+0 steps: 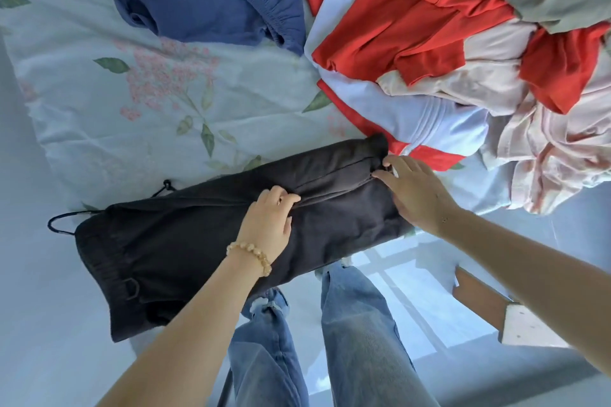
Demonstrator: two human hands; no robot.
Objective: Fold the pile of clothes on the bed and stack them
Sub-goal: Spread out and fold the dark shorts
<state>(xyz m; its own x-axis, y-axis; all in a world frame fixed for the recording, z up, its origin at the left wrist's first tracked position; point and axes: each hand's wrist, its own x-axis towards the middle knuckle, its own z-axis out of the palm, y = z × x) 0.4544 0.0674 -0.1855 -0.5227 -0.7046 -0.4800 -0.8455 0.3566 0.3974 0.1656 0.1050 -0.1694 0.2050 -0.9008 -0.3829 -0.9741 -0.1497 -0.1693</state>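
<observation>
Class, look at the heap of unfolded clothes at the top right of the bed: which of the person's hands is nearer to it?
Right. The right hand lies at the black trousers' end, just below the heap; the left hand grips the trousers' middle, farther away.

No legible text, label or number anywhere.

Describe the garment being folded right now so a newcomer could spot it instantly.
Start at the floral bedsheet and drop to its near edge, below the red-and-white pile. There lie the dark trousers under both hands, the only near-black garment, with a drawstring loop at the left end.
</observation>
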